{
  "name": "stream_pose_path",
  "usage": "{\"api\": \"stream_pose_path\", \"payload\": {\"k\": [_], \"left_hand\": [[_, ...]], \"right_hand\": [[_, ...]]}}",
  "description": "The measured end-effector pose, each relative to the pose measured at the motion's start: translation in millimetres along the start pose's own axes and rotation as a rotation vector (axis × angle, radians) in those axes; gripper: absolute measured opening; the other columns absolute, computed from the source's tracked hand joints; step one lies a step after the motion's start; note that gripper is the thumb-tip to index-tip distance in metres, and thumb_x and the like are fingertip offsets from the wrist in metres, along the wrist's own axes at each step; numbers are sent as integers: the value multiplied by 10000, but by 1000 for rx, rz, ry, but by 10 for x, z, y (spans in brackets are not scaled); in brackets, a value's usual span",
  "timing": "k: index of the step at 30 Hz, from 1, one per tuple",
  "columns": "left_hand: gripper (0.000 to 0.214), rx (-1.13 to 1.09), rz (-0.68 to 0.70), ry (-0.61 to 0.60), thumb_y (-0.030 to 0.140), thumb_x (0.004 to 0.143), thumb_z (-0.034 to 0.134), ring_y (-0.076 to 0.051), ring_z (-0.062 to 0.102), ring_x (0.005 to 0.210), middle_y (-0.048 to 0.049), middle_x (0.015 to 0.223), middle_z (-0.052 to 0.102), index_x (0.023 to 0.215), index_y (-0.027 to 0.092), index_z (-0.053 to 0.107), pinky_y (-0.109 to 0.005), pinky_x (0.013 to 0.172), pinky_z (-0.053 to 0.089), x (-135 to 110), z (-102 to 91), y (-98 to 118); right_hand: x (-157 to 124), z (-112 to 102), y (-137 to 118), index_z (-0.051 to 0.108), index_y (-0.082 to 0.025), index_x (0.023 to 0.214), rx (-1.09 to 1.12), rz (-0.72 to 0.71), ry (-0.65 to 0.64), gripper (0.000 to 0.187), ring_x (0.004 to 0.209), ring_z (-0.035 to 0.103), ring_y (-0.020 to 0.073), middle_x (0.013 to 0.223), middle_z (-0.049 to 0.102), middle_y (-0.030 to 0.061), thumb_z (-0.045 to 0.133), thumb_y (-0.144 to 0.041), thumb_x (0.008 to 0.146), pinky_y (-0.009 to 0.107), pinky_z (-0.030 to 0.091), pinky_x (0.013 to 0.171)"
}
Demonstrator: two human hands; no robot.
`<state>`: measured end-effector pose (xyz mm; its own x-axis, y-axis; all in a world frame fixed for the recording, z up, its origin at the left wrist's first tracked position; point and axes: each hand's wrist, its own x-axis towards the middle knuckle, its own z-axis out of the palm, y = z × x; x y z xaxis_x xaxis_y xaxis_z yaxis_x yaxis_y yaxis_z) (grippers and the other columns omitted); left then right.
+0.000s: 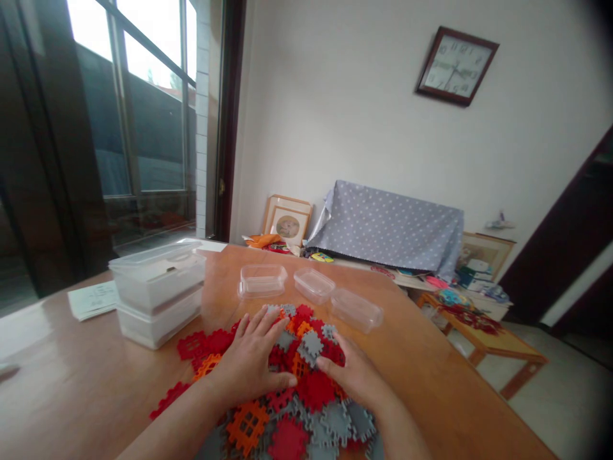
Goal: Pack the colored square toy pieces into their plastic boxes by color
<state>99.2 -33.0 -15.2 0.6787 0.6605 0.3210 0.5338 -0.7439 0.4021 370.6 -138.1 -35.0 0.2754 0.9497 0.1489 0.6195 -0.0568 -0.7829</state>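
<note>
A heap of red, orange and grey plastic interlocking tiles [316,391] with notched edges covers the near part of the wooden table. Palm down and fingers spread, my left hand [256,354] rests on the heap's left side. My right hand [354,364] lies at its right side, with thumb and fingers apart beside a grey tile [311,347]. Neither hand has visibly closed on a tile. An orange window-shaped tile [248,427] lies in front, nearest me. Parts of the heap are hidden under both hands.
Beyond the heap stand three clear plastic containers, among them a left one [262,281] and a right one [357,310]. Two stacked white boxes [158,306] stand at left beside papers [93,300]. The table's right edge slopes toward a low wooden stool [498,348].
</note>
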Motion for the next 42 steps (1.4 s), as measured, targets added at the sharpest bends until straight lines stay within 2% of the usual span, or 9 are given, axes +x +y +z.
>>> {"api": "stream_pose_path", "payload": {"k": [4,9,14,20,22,27,33,37,42], "left_hand": [[1029,-18,-6,-55,705,667,782,-439,95,1561,-87,1685,269,1559,371,394,-678,1225,25,-19,56,1],[702,-35,-64,-73,567,790,736,-410,228,1538,-91,1619,413,1437,352,572,-647,1234,40,4,7,38],[494,-13,-48,-70,502,884,640,-394,380,1460,-94,1528,529,1351,341,643,-645,1219,86,42,-30,59],[436,16,-32,-23,488,910,600,-376,484,1362,-104,1469,573,1306,317,665,-599,1196,183,41,1,13],[435,30,-29,-18,486,907,599,-368,490,1350,-101,1463,574,1302,316,665,-575,1191,210,38,-1,13],[422,63,-22,-17,467,914,581,-357,502,1334,-103,1450,580,1297,310,661,-561,1181,231,38,-10,16],[454,64,-30,-10,483,914,573,-357,485,1358,-103,1463,573,1328,312,650,-569,1196,195,42,46,-41],[468,79,-24,-7,477,917,570,-346,479,1368,-103,1469,571,1349,311,638,-548,1204,189,42,71,-54],[456,101,-24,-5,466,918,564,-340,476,1380,-106,1470,570,1337,307,647,-538,1198,217,37,60,-53]], "right_hand": [[43,134,-69,539,-205,1458,3,-46,70,709,1427,462,300,1526,518,143,688,-522,841,498,315,1198],[108,137,-133,578,-196,1407,237,10,198,631,1364,540,283,1464,587,134,635,-543,882,467,390,1161],[75,-33,-292,650,-199,1293,527,59,319,576,1273,615,278,1343,683,123,603,-605,889,435,459,1095],[31,-380,-340,712,-170,1150,432,87,567,522,1186,653,291,1198,751,115,635,-588,849,420,457,1067],[-21,-496,-344,718,-180,1145,355,96,571,525,1187,652,296,1202,749,113,625,-603,848,412,471,1047],[-309,-616,-160,673,-235,1292,123,146,387,643,1275,603,339,1339,681,125,661,-662,811,499,442,1090],[-758,-249,256,569,-233,1449,-144,231,394,893,1464,379,433,1499,540,173,727,-722,719,652,265,1184],[-838,78,195,536,-280,1481,-271,189,320,854,1502,282,457,1554,473,149,671,-739,773,716,139,1195],[-691,272,25,426,-235,1555,-231,28,222,840,1530,237,413,1637,330,126,605,-678,865,637,219,1217]]}}
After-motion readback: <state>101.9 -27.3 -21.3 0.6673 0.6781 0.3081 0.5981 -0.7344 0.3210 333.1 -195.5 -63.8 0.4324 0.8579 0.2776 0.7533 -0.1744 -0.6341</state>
